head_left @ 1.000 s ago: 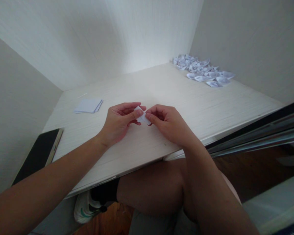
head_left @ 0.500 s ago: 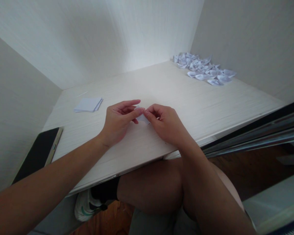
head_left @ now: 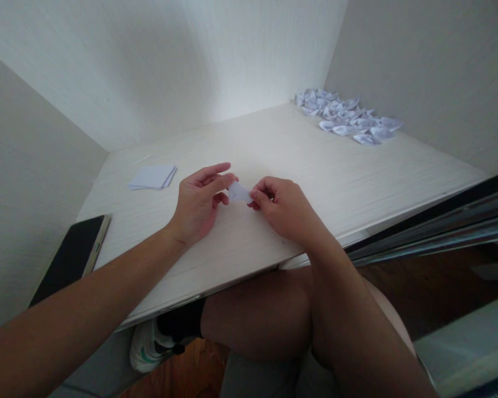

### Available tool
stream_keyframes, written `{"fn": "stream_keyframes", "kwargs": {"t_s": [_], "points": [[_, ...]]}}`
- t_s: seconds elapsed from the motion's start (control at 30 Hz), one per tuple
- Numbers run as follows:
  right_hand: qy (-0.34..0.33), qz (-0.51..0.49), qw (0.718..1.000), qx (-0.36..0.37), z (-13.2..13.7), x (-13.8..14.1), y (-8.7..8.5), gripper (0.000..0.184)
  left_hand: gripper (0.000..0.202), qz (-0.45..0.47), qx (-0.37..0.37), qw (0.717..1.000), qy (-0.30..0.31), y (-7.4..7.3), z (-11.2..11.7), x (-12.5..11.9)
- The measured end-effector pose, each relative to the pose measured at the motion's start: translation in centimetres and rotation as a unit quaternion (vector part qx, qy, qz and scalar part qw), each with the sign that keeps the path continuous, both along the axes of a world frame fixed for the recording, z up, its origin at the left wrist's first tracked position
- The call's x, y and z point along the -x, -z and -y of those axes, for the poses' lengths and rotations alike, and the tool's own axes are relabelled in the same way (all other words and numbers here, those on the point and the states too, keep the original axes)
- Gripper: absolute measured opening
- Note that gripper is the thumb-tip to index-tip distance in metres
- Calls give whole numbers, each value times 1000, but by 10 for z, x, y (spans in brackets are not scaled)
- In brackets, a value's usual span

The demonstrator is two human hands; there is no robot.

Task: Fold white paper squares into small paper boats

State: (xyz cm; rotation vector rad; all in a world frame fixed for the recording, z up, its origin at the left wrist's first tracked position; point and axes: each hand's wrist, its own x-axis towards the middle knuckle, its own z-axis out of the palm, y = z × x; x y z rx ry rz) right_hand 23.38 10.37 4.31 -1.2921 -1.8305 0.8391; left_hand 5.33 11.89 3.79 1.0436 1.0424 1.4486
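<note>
A small folded piece of white paper [head_left: 238, 193] is held just above the table, between my two hands. My left hand [head_left: 201, 199] pinches its upper left corner between thumb and fingers, with the index finger stretched out above. At the paper's right corner, the thumb and index finger of my right hand [head_left: 280, 204] are closed on it. Most of the paper's face shows between the fingertips, with a crease on it. Several folded paper boats [head_left: 344, 119] stand in a cluster at the back right of the table.
To the left lies a short stack of white paper sheets [head_left: 151, 177], with a thin white strip [head_left: 141, 160] behind it. A dark phone-like device [head_left: 72, 257] rests at the table's left edge. Walls border the white table [head_left: 249, 138] at the back and sides.
My hands have moved slightly apart, so more of the folded paper shows between them. My right fingertips have shifted a little right and down, along the paper to its right corner.
</note>
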Motion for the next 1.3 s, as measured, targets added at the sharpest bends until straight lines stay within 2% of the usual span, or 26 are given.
{"fn": "stream_keyframes", "kwargs": {"t_s": [0.3,0.43,0.6,0.73,0.87,1.0,1.1,1.3], "points": [[7,10,1000,9,-2,-2,-2,27,27,-21,-22,1000,-4,2,1,0],[-7,-87,995,41,-3,-6,-3,25,29,-3,-26,999,31,2,1,1],[30,-243,961,126,-3,-10,-5,24,30,-6,-29,994,102,0,4,2],[45,-302,941,144,-4,-10,-3,23,32,-8,-26,991,129,-2,6,1],[50,-334,930,148,-5,-11,-1,9,25,-6,-19,991,133,-2,6,2],[20,-349,927,137,-3,-13,-1,3,23,-8,-8,990,141,-2,6,4],[-28,-350,925,143,-1,-14,-2,12,21,-7,-7,989,149,-3,7,4],[-40,-403,891,204,1,-12,-3,19,22,-6,5,987,162,-5,6,3]]}}
